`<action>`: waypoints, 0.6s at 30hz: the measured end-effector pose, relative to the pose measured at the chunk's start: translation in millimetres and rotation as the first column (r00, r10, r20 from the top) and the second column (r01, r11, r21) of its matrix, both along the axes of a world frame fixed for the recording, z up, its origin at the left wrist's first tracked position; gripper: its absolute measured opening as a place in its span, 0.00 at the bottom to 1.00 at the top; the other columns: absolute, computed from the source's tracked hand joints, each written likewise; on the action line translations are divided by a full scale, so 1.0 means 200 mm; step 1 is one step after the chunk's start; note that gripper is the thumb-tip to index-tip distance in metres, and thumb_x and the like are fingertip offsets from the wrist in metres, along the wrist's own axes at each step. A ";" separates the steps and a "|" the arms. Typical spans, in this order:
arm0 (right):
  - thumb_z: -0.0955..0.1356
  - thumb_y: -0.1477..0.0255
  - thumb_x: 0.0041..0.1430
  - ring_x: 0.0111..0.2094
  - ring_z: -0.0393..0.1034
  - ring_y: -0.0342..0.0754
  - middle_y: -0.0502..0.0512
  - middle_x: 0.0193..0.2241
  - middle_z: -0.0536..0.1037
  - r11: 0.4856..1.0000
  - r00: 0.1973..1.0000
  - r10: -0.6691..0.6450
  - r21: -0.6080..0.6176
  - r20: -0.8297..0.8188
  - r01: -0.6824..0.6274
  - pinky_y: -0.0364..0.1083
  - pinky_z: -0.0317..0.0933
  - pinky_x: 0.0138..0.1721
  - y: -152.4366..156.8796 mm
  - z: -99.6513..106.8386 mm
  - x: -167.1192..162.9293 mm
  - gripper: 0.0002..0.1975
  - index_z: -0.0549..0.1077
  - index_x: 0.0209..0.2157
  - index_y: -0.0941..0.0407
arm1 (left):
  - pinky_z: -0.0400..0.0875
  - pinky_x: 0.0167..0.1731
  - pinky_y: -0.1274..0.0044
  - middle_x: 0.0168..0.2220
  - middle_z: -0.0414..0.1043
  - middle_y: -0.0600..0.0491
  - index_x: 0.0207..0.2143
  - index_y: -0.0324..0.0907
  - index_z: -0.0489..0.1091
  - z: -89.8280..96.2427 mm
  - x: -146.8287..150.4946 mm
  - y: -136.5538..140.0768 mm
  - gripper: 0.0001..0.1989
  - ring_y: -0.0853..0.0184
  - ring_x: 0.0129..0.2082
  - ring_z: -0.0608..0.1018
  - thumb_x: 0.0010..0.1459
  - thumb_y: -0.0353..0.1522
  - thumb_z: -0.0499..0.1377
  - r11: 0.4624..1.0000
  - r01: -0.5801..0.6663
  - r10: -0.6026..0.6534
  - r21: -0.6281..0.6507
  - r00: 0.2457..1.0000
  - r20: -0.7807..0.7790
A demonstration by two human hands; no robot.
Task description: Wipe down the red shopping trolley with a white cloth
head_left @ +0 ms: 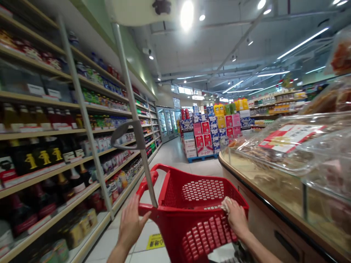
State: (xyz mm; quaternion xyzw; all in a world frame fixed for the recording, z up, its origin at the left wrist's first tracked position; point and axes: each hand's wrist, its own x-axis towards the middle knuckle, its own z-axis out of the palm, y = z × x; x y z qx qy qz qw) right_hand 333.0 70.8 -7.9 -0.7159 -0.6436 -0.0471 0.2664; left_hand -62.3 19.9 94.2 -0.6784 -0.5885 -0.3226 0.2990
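A red plastic shopping cart basket [175, 215] with perforated walls stands right in front of me. My left hand [130, 219] is at its near left corner, fingers stretched and thumb apart, seemingly touching the red rim by the handle. My right hand [237, 219] is closed on a crumpled whitish cloth [226, 204], at the rim on the basket's right side. From the left of the basket rises a metal pole [149, 179] with a grey plastic loop [128, 136] on it. Part of the basket's inside is hidden by its near wall.
Shelves of bottles and packets [60, 131] line the left. On the right is a display counter [274, 219] with clear plastic food trays [290, 138]. Ahead, stacked boxes [203, 137] stand on a blue pallet [203, 157]. A yellow floor sticker [155, 241] lies below.
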 end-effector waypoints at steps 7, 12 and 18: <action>0.55 0.79 0.56 0.51 0.61 0.50 0.56 0.50 0.67 0.778 0.833 0.550 0.327 0.057 -0.536 0.51 0.60 0.46 -0.09 0.16 -1.08 0.22 0.63 0.51 0.52 | 0.61 0.43 0.72 0.43 0.68 0.52 0.38 0.42 0.67 0.20 -0.01 -0.08 0.12 0.64 0.45 0.65 0.50 0.34 0.53 0.934 -0.019 0.026 -0.357 1.000 0.013; 0.55 0.79 0.56 0.49 0.62 0.47 0.56 0.48 0.69 0.536 0.703 0.709 0.609 0.051 -0.585 0.49 0.61 0.46 -0.21 0.53 -1.14 0.24 0.56 0.55 0.51 | 0.58 0.37 0.71 0.39 0.68 0.54 0.34 0.45 0.67 0.24 0.09 -0.23 0.09 0.63 0.40 0.66 0.49 0.36 0.55 0.934 -0.105 0.099 -0.341 0.994 -0.035; 0.54 0.78 0.59 0.60 0.36 0.49 0.51 0.58 0.54 0.354 0.703 0.578 0.649 0.414 -0.674 0.57 0.38 0.57 -0.27 1.35 -0.95 0.21 0.60 0.53 0.52 | 0.58 0.37 0.70 0.37 0.68 0.52 0.32 0.43 0.67 0.24 0.18 -0.33 0.09 0.61 0.40 0.65 0.47 0.38 0.57 0.937 -0.138 0.133 -0.321 0.990 -0.038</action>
